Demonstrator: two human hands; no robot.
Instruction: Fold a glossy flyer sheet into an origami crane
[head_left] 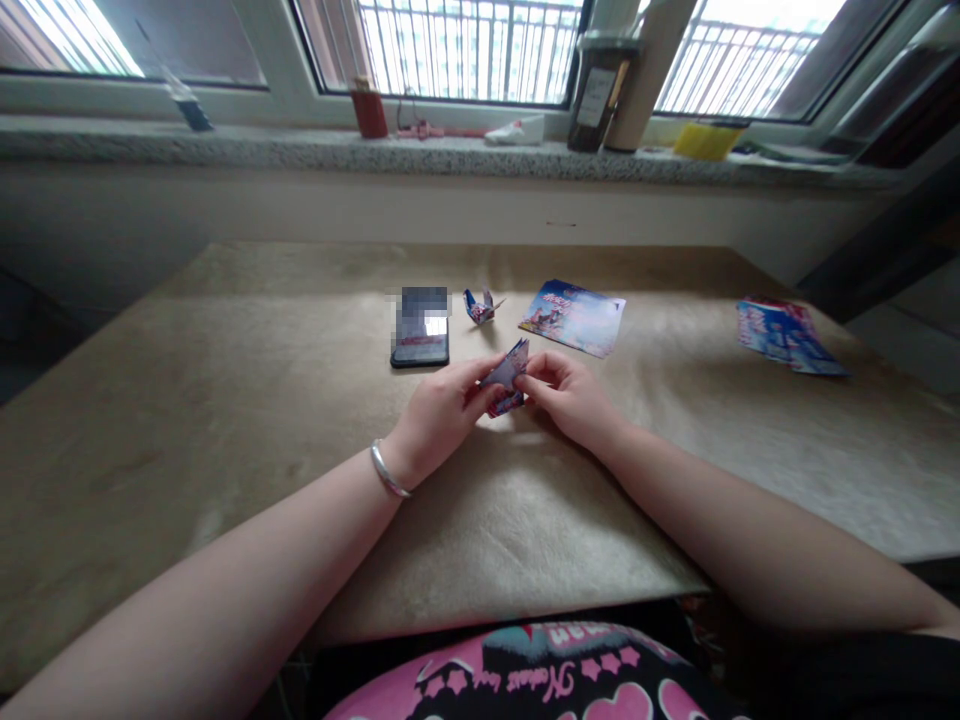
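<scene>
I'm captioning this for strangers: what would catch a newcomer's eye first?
Probably the left hand and right hand, holding a folded patterned paper over the table. Just beyond sits a small paper figure, between a phone on its left and printed sheets on its right.

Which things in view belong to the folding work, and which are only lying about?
Folding work:
- folded paper, held by left hand and right hand
- probably the similarly coloured folded figure, printed sheets and far-right sheets

Lying about:
- red container, dark jar, yellow object on the windowsill
- perhaps the phone
</scene>
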